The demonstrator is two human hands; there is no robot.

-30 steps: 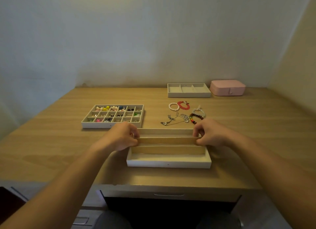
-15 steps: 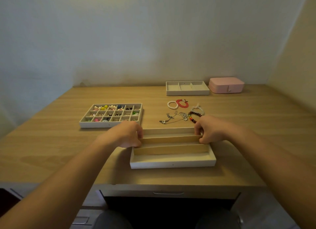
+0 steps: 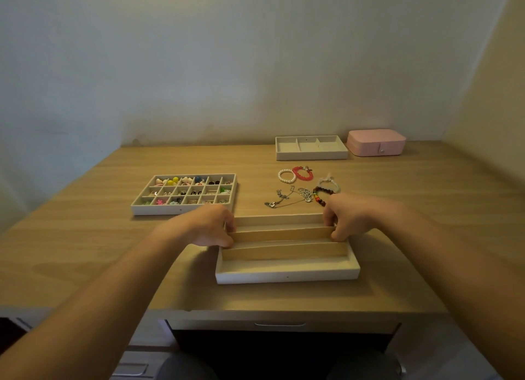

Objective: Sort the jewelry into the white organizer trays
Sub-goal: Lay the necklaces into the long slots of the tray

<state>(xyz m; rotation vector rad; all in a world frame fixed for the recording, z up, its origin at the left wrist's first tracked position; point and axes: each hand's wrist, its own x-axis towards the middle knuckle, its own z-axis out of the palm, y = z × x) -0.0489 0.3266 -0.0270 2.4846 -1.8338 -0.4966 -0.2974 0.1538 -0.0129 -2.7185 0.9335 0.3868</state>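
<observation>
Now my left hand (image 3: 204,226) and right hand (image 3: 352,215) pinch the ends of the divider (image 3: 281,234) in the tray (image 3: 287,274) by the front edge of the desk (image 3: 85,266); next I'd seat it, then fetch the bracelets (image 3: 317,195) behind.

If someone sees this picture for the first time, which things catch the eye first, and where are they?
First, the left hand and the right hand pinch the two ends of a tan divider strip inside the long white tray at the near edge of the desk. Next come the gridded tray at the left, full of small colourful jewelry, and the loose bracelets lying on the desk beyond the right hand.
</observation>
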